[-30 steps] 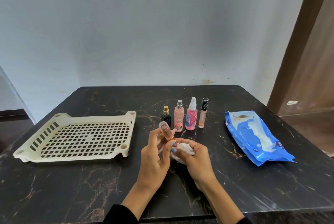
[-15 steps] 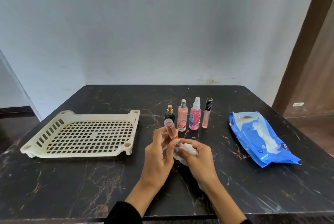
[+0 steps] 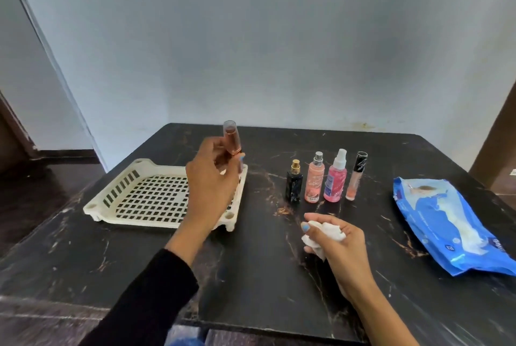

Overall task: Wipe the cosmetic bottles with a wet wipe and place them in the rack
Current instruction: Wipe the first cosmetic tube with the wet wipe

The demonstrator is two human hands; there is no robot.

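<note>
since the earlier frame the left hand (image 3: 210,181) has carried the bottle (image 3: 232,139) up and left, gripping it above the rack (image 3: 117,195). right hand (image 3: 333,236) clutches the wipe (image 3: 325,231) at centre. best lowered gently, set upright on the grid.

Black long sleeve (image 3: 148,298) on the left arm — light blue nail polish (image 3: 305,227) on fingertips
</note>
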